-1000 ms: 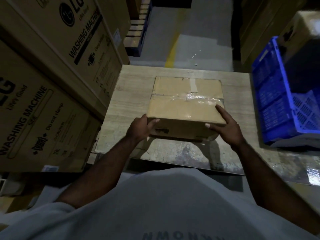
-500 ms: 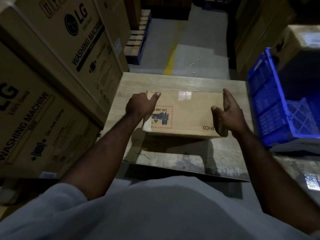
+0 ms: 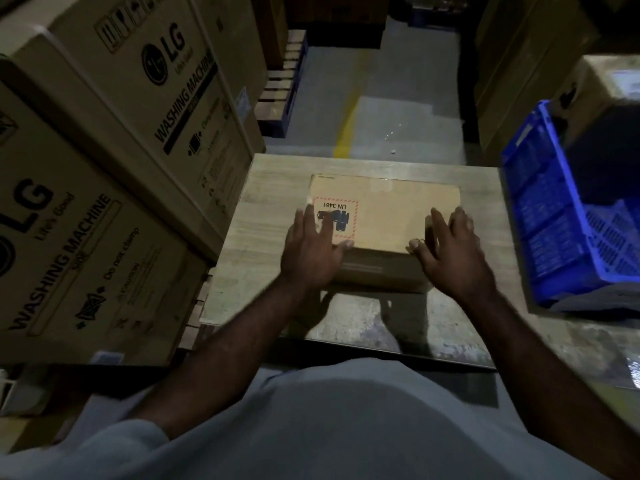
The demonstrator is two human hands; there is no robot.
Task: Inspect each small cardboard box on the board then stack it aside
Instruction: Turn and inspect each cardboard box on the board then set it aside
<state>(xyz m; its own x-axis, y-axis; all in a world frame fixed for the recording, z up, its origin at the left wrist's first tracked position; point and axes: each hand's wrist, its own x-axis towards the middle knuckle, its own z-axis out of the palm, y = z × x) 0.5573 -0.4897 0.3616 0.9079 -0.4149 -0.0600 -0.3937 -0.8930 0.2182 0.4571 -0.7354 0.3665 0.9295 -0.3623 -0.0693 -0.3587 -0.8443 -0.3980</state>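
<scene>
Washing-machine cartons (image 3: 104, 209) left, blue crate (image 3: 550, 223) right (box (image 3: 388, 216) between).

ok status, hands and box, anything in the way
Left hand open, flat on the small cardboard box by its UN 3481 label; right hand open at its right edge. Box flat on the board. Blue crate close at right.

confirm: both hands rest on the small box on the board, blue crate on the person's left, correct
Wrong side: head view shows the blue crate on the person's right. Left hand and right hand do rest on the small box on the board.
</scene>
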